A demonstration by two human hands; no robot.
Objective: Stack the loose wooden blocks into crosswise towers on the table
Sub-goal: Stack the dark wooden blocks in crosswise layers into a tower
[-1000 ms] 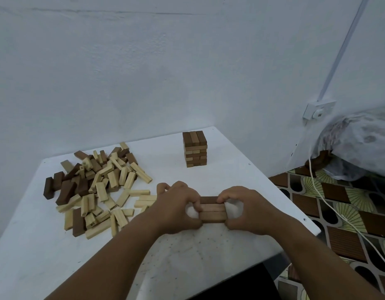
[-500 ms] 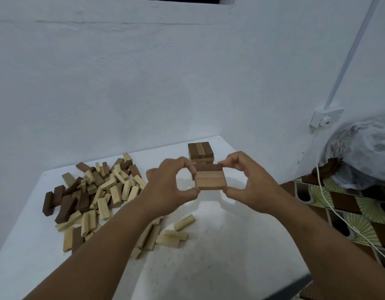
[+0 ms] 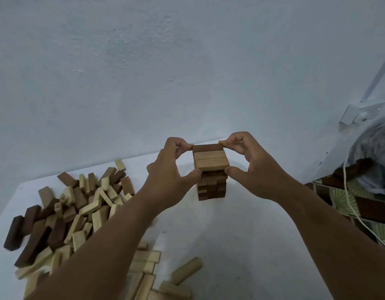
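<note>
At the centre of the frame the left hand [image 3: 172, 176] and right hand [image 3: 250, 167] are pinching a row of three blocks [image 3: 210, 157] by its ends above the tower [image 3: 212, 186]; light, stiff, apt to slide apart.

Left forearm [image 3: 113, 239] hides part of loose block pile [image 3: 64, 213]. Pale blocks [image 3: 144, 278] cut off at bottom edge. Tower [image 3: 211, 187] top rows hidden behind held layer [image 3: 210, 158]. Wall socket [image 3: 360, 115] blurred.
</note>
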